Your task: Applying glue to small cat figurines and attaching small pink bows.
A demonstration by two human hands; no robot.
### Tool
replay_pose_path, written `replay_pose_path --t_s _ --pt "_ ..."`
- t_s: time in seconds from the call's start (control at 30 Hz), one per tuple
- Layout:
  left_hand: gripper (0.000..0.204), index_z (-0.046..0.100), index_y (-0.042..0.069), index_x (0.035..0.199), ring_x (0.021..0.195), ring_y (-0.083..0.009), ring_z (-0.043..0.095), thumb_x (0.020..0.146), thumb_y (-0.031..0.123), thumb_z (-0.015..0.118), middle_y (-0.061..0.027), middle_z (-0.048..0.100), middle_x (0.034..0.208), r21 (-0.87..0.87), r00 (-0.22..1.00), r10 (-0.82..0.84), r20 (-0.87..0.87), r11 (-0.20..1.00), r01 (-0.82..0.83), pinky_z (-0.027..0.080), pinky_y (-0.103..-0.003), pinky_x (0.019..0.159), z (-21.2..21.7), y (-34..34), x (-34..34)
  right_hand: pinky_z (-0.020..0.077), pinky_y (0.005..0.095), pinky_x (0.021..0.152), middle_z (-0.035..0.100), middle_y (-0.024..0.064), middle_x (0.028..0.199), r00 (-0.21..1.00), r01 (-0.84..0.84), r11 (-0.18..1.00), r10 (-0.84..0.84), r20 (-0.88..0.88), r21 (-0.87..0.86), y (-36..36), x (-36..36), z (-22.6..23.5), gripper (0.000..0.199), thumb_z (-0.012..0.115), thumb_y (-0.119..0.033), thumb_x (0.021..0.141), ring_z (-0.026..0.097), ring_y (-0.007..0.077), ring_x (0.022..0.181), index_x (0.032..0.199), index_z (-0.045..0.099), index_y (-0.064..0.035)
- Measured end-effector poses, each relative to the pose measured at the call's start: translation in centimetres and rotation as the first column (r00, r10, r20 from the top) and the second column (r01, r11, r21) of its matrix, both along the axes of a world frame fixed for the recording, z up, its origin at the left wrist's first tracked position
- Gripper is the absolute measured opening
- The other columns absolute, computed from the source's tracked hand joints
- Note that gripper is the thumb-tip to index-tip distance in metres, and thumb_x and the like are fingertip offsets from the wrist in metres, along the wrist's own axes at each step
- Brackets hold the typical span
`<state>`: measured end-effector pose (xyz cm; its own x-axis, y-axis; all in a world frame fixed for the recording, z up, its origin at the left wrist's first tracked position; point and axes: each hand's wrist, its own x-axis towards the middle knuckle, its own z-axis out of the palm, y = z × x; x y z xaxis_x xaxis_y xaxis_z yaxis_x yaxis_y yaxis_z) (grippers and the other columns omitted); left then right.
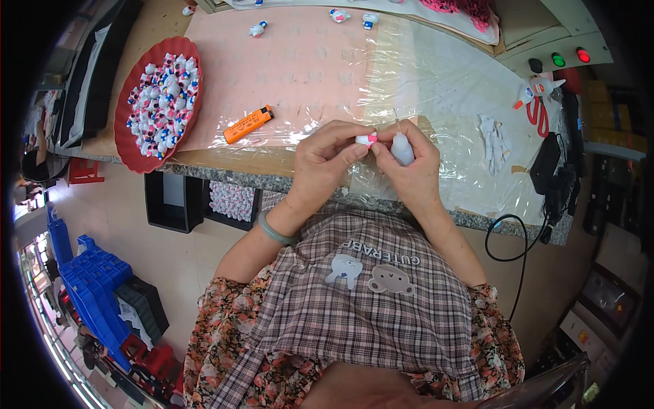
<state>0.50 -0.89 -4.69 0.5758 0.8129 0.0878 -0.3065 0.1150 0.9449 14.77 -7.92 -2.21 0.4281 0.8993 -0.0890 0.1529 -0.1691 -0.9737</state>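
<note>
Speckled grey stone forms the table edge [238,174] nearest the person; beyond it a pink sheet [293,68] spreads wide between an orange lighter [248,125] and several small figures [257,28] toward the far side. At the left, a red scalloped bowl [122,133] is heaped with white, blue and pink figurines [163,102]. Just inside the edge, the left hand [323,160] pinches a white-and-pink figure [368,139] between thumb and fingers, while the right hand [417,170], close beside it, clasps a needle-tipped bottle [402,150], needle pointing away from the person
</note>
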Motion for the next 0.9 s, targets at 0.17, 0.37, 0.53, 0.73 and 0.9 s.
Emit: replay_pose_path --t_s 0.17,0.37,0.53,0.73,0.9 --pt "0.026 0.060 -0.004 0.114 0.098 -0.0157 0.063 0.088 -0.004 0.060 -0.0099 0.064 0.107 -0.236 0.999 -0.033 0.013 0.971 0.035 0.053 -0.026 0.086 0.7 0.5 -0.9 0.0484 0.0228 0.066 0.064 0.0018 0.082 0.987 -0.081 0.996 0.086 -0.137 0.044 0.3 0.1 0.8 0.014 0.071 -0.002 0.080 0.059 0.0073 0.076 0.089 0.061 -0.0023" --pt "0.021 0.064 -0.003 0.106 0.094 -0.0139 0.064 0.086 -0.005 0.062 -0.0085 0.065 0.104 -0.129 0.998 -0.058 0.018 0.990 0.060 0.053 -0.025 0.083 0.1 0.2 -1.0 0.0394 0.0188 0.051 0.059 -0.0007 0.071 0.991 -0.027 0.999 0.031 -0.132 0.031 0.2 -0.3 0.5 0.015 0.073 0.000 0.079 0.051 0.0043 0.058 0.083 0.059 -0.0027" --pt "0.025 0.062 -0.003 0.112 0.101 -0.0155 0.063 0.087 -0.003 0.061 -0.0091 0.066 0.107 -0.258 0.995 -0.071 0.077 0.962 0.089 0.051 -0.027 0.089 0.2 0.1 -1.0 0.0396 0.0183 0.051 0.057 -0.0013 0.068 0.995 -0.026 0.998 0.032 -0.099 0.058 0.5 -0.5 0.9 0.015 0.071 0.001 0.080 0.051 0.0046 0.057 0.080 0.057 -0.0033" --pt "0.020 0.069 0.001 0.103 0.092 -0.0156 0.063 0.083 -0.001 0.065 -0.0090 0.067 0.102 0.350 0.934 0.334 -0.130 0.896 -0.272 0.051 -0.027 0.080 5.3 3.1 -5.6 0.0421 0.0189 0.055 0.056 0.0002 0.079 0.980 -0.126 0.985 0.141 -0.137 0.115 0.8 0.3 1.9 0.014 0.069 -0.001 0.083 0.051 0.0052 0.062 0.094 0.061 -0.0029" --pt "0.025 0.067 0.001 0.105 0.105 -0.0304 0.062 0.080 0.001 0.065 -0.0147 0.064 0.112 0.878 0.497 0.831 -0.250 0.411 -0.246 0.048 -0.037 0.091 7.7 11.0 -14.1 0.0419 0.0193 0.054 0.057 0.0002 0.078 0.983 -0.139 0.988 0.145 -0.114 0.065 -0.2 1.6 1.3 0.012 0.068 -0.003 0.085 0.051 0.0054 0.061 0.095 0.062 -0.0017"
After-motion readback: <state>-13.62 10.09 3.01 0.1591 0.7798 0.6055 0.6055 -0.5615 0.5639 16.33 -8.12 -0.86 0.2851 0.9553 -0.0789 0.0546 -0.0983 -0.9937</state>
